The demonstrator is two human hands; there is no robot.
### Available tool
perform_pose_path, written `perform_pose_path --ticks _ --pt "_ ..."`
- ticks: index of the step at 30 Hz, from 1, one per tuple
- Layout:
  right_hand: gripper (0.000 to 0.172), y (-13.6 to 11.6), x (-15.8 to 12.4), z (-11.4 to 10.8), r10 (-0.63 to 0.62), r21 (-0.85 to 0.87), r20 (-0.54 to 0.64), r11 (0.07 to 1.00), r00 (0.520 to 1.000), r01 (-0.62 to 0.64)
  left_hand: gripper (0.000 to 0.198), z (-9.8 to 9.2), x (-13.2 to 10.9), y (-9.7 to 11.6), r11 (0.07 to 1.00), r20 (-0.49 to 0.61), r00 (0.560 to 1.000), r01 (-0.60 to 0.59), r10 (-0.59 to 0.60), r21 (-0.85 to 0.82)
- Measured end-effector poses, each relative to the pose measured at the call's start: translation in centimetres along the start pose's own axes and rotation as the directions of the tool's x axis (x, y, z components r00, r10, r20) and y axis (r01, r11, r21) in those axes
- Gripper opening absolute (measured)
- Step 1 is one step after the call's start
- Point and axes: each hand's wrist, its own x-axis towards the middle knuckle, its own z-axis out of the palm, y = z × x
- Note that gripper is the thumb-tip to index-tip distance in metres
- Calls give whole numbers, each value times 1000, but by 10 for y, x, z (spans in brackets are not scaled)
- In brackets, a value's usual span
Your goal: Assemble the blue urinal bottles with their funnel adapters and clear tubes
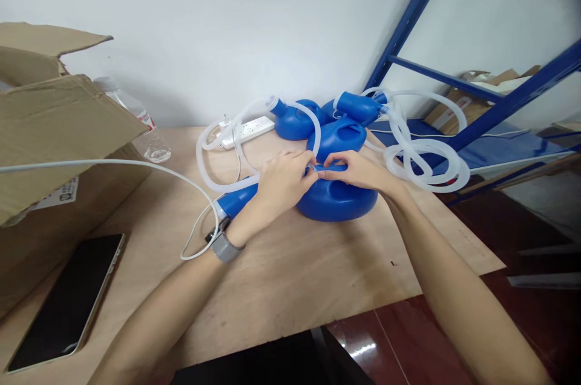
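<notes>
A blue plastic jug [338,200] with a moulded handle lies on the table in front of me. At its top, my left hand [287,176] and my right hand [356,168] meet with fingertips pinched together. A small, clear-whitish bit shows between them, too small to name. One translucent hose [316,131] curves down to just behind my left fingertips; whether it is held cannot be made out. Under my left wrist and forearm lies a blue cylindrical part [238,198], partly hidden. Behind my hands are another blue jug [342,135] and a third one [295,121].
Coiled hose [429,167] hangs over the table's right side beside a blue metal rack [408,3]. A white power strip [249,129] sits near the wall. On the left are a cardboard box [54,125], a clear bottle [154,143] and a phone [68,300]. A white cable [149,164] crosses there.
</notes>
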Motion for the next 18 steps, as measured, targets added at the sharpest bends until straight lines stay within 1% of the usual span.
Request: perform_pose_path --ticks 3,7,10,14,18 --pt "52 0 0 1 -31 -31 -25 999 999 31 19 2 0 1 1000 -9 1000 11 -11 27" --pt "47 0 0 2 -49 -61 -46 997 998 46 15 6 0 4 998 -53 998 46 -44 43" --pt "47 -1 0 3 -43 -81 -63 996 997 38 14 8 0 7 995 -72 996 64 -59 72" --pt "49 -2 0 4 -29 -79 -67 997 997 24 17 11 1 6 993 -76 995 75 -68 91" --pt "48 -2 -2 3 -5 -69 -79 998 997 0 14 14 2 3 991 -85 995 60 -51 118"
